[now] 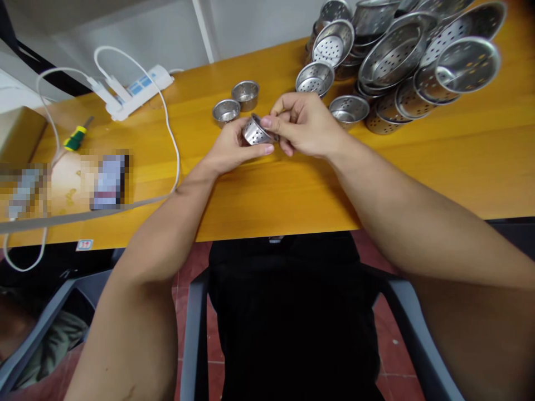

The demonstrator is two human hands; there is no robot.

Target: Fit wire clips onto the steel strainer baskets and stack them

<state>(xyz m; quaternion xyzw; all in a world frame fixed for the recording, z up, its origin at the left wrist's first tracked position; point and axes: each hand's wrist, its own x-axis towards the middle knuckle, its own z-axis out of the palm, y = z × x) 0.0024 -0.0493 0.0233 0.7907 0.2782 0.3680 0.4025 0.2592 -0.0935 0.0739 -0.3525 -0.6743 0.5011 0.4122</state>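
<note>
Over the table my left hand (232, 147) holds a small perforated metal cup (256, 131), tilted, between thumb and fingers. My right hand (303, 125) pinches the cup's right rim with thumb and forefinger, its other fingers curled in. Whether a smaller thing is also in that pinch cannot be made out. Just behind my left hand stand two small metal cups, one nearer (226, 111) and one farther back (246, 96). Beyond my right hand sit another small perforated cup (315, 79) and a shallow one (348, 109) close to my wrist.
Stacked perforated metal baskets (388, 55) crowd the back right of the wooden table (267, 206). To the left are a white power strip (140, 92) with a looping cable (178, 156), a green and yellow screwdriver (76, 137) and a blurred phone (109, 181). A person sits at lower left.
</note>
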